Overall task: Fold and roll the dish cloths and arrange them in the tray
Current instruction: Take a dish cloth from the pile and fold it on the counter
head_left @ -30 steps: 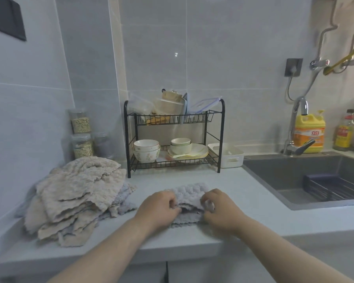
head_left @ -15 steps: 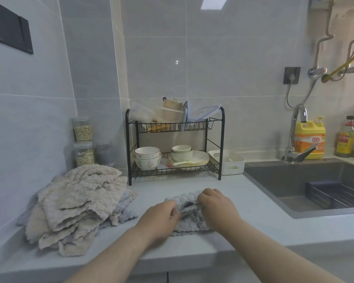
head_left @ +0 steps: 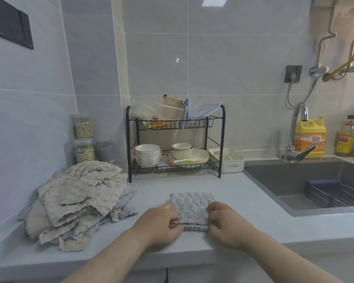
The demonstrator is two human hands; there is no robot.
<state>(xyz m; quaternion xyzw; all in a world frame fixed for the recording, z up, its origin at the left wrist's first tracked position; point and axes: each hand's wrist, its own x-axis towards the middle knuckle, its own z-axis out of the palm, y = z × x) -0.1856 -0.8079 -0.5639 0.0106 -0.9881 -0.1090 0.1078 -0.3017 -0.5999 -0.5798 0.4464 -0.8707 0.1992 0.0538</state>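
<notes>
The left hand (head_left: pixel 161 222) and right hand (head_left: pixel 228 223) each pinch a near corner of the folded grey dish cloth (head_left: pixel 192 204) on the desk (head_left: pixel 243 203); its length runs away from them, toward the white tray (head_left: pixel 232 160)

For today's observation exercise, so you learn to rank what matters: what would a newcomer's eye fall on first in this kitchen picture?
First, the left hand and right hand at the front edge of the counter, both pinching the near edge of a folded grey dish cloth. Next, the big rumpled heap of beige cloths on the counter's left. Then the bright yellow bottle beside the tap at the far right.
</notes>
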